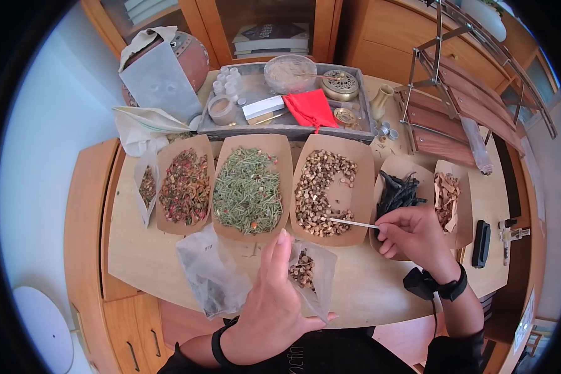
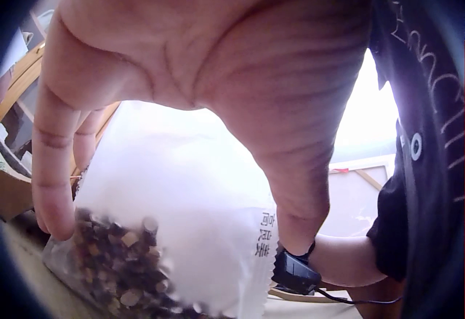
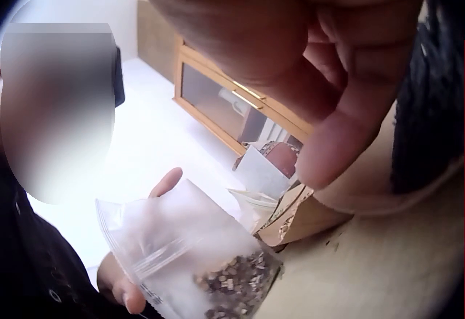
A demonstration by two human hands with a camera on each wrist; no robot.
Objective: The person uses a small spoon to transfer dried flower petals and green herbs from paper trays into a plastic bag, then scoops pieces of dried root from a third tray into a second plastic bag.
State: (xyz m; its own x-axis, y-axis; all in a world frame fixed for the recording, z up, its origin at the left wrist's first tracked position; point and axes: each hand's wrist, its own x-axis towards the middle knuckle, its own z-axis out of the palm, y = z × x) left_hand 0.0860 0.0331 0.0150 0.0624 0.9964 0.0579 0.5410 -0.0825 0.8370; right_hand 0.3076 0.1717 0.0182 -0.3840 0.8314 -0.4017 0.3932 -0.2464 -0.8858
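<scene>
My left hand (image 1: 265, 311) holds a clear bag (image 1: 323, 274) with brown chopped pieces in its lower part, fingers at one side edge and thumb at the other. In the left wrist view the bag (image 2: 182, 166) shows dark printed characters near the thumb. Between thumb and fingers, my right hand (image 1: 411, 237) pinches a thin pale stick (image 1: 355, 222), whose far end lies over the brown pieces (image 1: 311, 199) in a cardboard tray (image 1: 359, 187). The right wrist view shows the bag (image 3: 174, 239) tilted; the stick cannot be made out there.
Trays of reddish petals (image 1: 184, 187), green needles (image 1: 249, 193), dark strips (image 1: 400, 192) and pale shavings (image 1: 447, 196) flank it. Another clear bag (image 1: 215, 271) lies at the front. Behind stands a grey tray (image 1: 268, 129) with a red pouch (image 1: 310, 110); a wooden rack (image 1: 442, 143) is at back right.
</scene>
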